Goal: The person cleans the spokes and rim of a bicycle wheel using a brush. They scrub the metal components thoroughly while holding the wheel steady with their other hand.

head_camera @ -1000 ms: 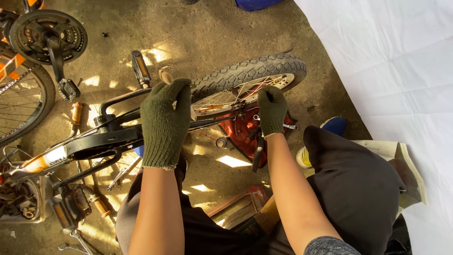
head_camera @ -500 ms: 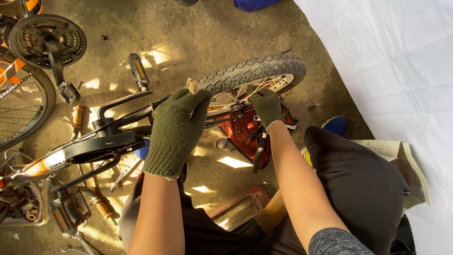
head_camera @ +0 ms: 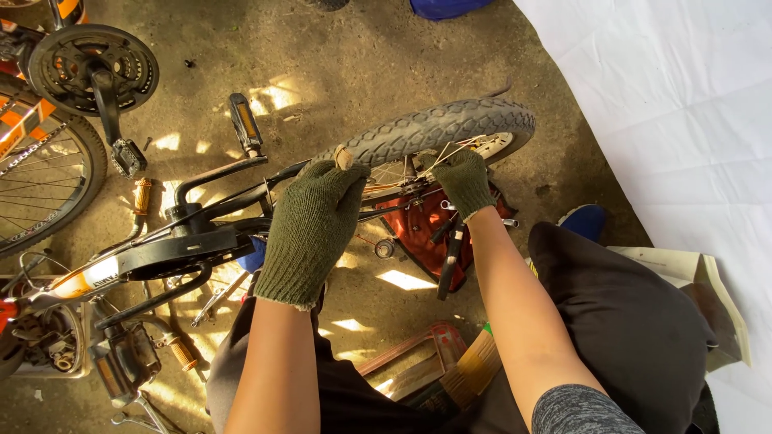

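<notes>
The wheel (head_camera: 438, 133), a small one with a knobbly black tyre, lies at the person's fingertips, seated in the rear of a black frame (head_camera: 201, 233) that rests on its side on the dirt floor (head_camera: 322, 48). The left hand (head_camera: 312, 229), in a green knit glove, is curled over the frame tubes just beside the tyre, with a small tan stub poking up past its fingertips (what that is cannot be told). The right hand (head_camera: 465, 181), gloved the same, is clenched down among the spokes near the hub, though what it grips there cannot be made out. Below the right hand sits a red tray (head_camera: 422, 233) with dark tools in it, and a small ring (head_camera: 384, 248) lies on the ground between the two forearms. Beyond the left hand a pedal (head_camera: 244, 122) sticks up on its crank; farther out to that side stand a chainring (head_camera: 92, 71) and another, larger spoked wheel (head_camera: 40, 185). To judge by this, the wheel is in its place in the frame but the work at the hub is not finished: both hands are on it, and loose parts lie scattered about.
</notes>
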